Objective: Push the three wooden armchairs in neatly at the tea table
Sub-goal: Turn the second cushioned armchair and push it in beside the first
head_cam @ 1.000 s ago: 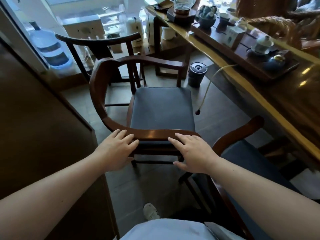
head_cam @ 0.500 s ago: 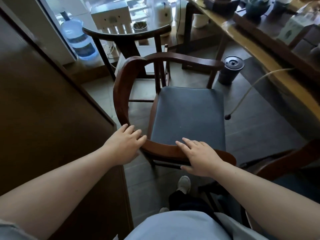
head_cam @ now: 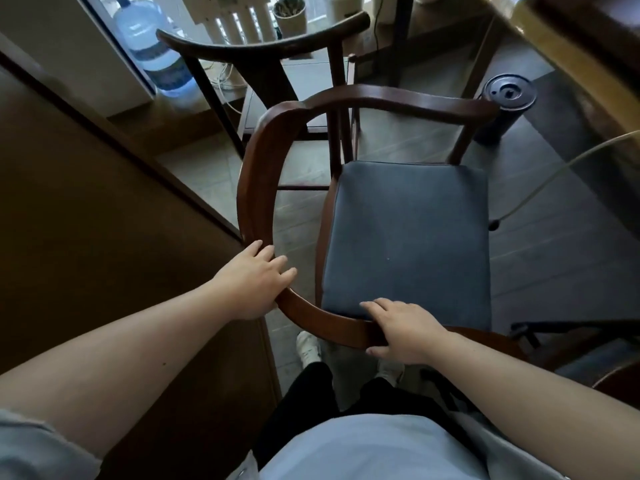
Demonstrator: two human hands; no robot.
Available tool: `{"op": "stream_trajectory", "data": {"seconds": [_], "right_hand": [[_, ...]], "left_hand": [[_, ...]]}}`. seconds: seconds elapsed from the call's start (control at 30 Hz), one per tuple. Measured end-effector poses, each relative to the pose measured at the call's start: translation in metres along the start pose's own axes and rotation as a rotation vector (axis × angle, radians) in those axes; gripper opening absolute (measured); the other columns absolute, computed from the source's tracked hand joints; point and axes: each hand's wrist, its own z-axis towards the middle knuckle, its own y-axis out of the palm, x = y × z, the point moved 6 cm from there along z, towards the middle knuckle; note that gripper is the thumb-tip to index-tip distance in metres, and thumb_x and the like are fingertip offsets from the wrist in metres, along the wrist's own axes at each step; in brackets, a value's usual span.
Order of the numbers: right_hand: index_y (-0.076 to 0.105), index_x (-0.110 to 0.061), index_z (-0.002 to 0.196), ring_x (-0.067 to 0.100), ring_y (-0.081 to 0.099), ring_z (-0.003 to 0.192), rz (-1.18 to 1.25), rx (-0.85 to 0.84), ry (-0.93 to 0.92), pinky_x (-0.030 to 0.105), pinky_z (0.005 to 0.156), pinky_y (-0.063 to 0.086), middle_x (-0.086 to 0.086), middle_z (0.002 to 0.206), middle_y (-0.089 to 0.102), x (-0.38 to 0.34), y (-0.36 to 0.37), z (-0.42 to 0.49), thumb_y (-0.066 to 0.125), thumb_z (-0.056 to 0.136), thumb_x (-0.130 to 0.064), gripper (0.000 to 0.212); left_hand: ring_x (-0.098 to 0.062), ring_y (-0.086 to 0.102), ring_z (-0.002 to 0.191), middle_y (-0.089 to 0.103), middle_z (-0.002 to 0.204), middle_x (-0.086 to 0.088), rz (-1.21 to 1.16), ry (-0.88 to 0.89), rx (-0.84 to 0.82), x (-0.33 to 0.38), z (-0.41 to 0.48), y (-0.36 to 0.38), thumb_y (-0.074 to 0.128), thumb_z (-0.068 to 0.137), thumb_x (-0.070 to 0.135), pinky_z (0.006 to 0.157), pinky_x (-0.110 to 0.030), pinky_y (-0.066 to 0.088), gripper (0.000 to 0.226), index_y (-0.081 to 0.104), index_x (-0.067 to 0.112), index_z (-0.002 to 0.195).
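A wooden armchair [head_cam: 256,161] with a curved back rail and blue seat cushion [head_cam: 408,237] stands right in front of me. My left hand [head_cam: 254,282] grips the left bend of its rail, and my right hand [head_cam: 403,329] is wrapped over the near part of the same rail. A second armchair [head_cam: 263,50] stands behind it near the window. A third armchair [head_cam: 588,355] shows only partly at the right edge. The tea table [head_cam: 568,53] runs along the upper right, its yellowish edge facing the chairs.
A dark wooden cabinet [head_cam: 104,237] fills the left side, close to the chair. A large water bottle [head_cam: 152,50] sits by the window. A black round bin [head_cam: 507,105] stands under the table, and a white cable [head_cam: 554,174] hangs from the table's edge.
The view has tilted down and closed in on the chair. The chair has turned with its rail toward me, and both hands now wrap the rail instead of resting flat on it.
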Motion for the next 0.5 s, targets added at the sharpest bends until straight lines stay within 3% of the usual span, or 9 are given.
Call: {"op": "stream_trajectory", "data": {"seconds": [0.27,0.43,0.5], "right_hand": [[0.025,-0.028,0.149,0.025,0.047,0.128,0.051,-0.053,0.143,0.041,0.099,0.043,-0.001,0.146,0.045,-0.005,0.005,0.024,0.062,0.079,-0.062,0.086],[0.033,-0.029,0.144,0.024,0.049,0.124,0.093,-0.112,0.193,0.041,0.096,0.044,-0.002,0.137,0.052,-0.010,0.010,0.031,0.065,0.073,-0.064,0.085],[0.038,-0.029,0.139,0.025,0.053,0.118,0.086,-0.160,0.193,0.041,0.092,0.046,-0.002,0.129,0.056,-0.014,0.016,0.034,0.066,0.069,-0.066,0.084]], "left_hand": [[-0.027,0.048,0.122,0.059,0.127,-0.003,0.098,0.213,-0.040,-0.040,0.035,0.023,0.055,0.089,0.046,0.114,-0.052,0.022,0.048,0.049,0.023,0.131],[-0.023,0.052,0.115,0.062,0.119,0.003,0.188,0.319,-0.014,-0.055,0.052,0.031,0.053,0.082,0.065,0.107,-0.049,0.030,0.055,0.056,0.028,0.122],[-0.025,0.050,0.119,0.061,0.122,0.002,0.214,0.341,-0.024,-0.058,0.054,0.033,0.052,0.080,0.068,0.110,-0.053,0.025,0.058,0.055,0.029,0.123]]}}
